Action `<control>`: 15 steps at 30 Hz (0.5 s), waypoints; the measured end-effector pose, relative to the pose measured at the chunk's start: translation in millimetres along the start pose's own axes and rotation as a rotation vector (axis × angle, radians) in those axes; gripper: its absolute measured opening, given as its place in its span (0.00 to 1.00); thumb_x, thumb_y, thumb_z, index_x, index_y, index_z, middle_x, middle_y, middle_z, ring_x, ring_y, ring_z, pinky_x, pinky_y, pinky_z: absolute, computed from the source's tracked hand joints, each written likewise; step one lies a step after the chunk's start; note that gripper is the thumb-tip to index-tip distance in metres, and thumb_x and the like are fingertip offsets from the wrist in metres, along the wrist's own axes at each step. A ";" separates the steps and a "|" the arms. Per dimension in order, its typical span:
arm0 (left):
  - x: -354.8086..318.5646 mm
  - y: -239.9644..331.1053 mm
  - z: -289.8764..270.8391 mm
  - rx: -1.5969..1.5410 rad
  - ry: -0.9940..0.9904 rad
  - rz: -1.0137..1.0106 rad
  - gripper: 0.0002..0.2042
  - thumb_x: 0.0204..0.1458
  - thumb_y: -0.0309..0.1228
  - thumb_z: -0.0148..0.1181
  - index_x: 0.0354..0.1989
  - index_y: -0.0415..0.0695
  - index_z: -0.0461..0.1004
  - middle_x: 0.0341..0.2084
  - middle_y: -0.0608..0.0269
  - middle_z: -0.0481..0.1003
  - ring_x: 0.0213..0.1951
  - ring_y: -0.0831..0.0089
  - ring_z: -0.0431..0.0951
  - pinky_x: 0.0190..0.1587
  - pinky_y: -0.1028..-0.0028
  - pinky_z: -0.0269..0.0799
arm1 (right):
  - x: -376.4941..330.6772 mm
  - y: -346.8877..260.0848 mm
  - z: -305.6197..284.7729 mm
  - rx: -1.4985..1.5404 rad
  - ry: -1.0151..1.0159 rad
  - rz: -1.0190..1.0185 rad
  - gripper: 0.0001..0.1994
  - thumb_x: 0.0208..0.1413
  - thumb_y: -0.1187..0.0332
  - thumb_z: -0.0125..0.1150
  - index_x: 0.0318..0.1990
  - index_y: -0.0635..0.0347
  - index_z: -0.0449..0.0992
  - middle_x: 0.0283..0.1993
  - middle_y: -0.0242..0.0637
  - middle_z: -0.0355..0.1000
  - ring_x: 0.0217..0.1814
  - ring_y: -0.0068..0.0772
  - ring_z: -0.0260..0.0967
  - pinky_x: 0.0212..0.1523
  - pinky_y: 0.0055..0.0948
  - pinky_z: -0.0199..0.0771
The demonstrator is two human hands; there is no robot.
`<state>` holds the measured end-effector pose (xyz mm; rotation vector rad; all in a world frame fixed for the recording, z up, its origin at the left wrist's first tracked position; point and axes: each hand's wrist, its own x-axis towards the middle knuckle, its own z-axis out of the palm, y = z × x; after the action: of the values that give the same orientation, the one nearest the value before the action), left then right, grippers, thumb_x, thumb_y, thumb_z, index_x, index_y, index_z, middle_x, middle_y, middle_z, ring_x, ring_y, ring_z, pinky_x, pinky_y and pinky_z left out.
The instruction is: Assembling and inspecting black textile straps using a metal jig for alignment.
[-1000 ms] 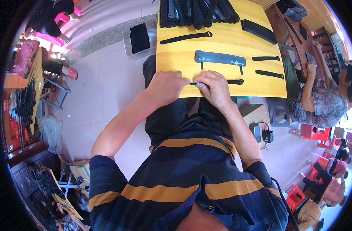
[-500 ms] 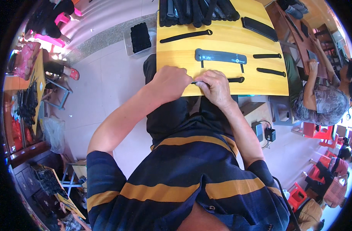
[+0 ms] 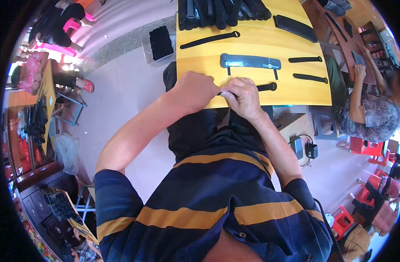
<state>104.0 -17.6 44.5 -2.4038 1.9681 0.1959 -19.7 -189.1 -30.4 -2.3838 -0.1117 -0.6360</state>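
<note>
A black strap (image 3: 267,87) with a ring at its right end lies along the table's near edge, partly hidden by my hands. My left hand (image 3: 194,89) is curled closed at its left end, fingertips hidden under the knuckles. Just beside it, my right hand (image 3: 243,95) pinches the same strap between thumb and fingers. Beyond my hands lies a flat grey-black band (image 3: 251,62) with light print and two thin dark strips sticking out toward me. More ringed black straps rest around it: one at the upper left (image 3: 210,40), two at the right (image 3: 305,59).
Many black straps are heaped at the yellow table's (image 3: 252,41) far side, with a dark stack (image 3: 295,28) to their right. A clear bin (image 3: 161,43) of black pieces stands left of the table. A co-worker (image 3: 370,111) sits at the right. Black adapters (image 3: 311,150) lie lower right.
My hands stay together on the strap with almost the same grip. The whole view has shifted slightly; the things on the table lie as before.
</note>
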 end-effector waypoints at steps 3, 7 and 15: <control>2.2 2.4 -0.2 0.035 -0.011 -0.002 0.06 0.47 0.26 0.62 0.33 0.48 0.81 0.29 0.59 0.79 0.36 0.57 0.84 0.36 0.59 0.81 | 0.2 0.7 -0.2 -0.007 -0.024 0.023 0.03 0.50 0.68 0.69 0.31 0.54 0.81 0.29 0.36 0.73 0.36 0.43 0.74 0.43 0.41 0.71; 7.0 0.5 -2.0 0.042 -0.070 0.013 0.05 0.47 0.26 0.62 0.32 0.48 0.81 0.28 0.58 0.79 0.35 0.57 0.84 0.36 0.59 0.81 | -0.2 -0.3 1.6 0.012 0.000 0.023 0.03 0.50 0.68 0.69 0.31 0.54 0.80 0.29 0.36 0.72 0.36 0.43 0.74 0.43 0.41 0.70; 20.5 1.8 -2.0 0.062 -0.107 0.045 0.04 0.46 0.26 0.63 0.29 0.47 0.82 0.26 0.56 0.81 0.33 0.55 0.84 0.34 0.60 0.80 | 0.7 3.3 2.3 0.013 -0.002 0.009 0.03 0.49 0.69 0.69 0.31 0.54 0.81 0.29 0.36 0.73 0.35 0.44 0.74 0.43 0.40 0.70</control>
<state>106.3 -38.1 44.3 -2.2627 1.9531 0.2554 -17.4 -190.4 -33.5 -2.3708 -0.1060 -0.6276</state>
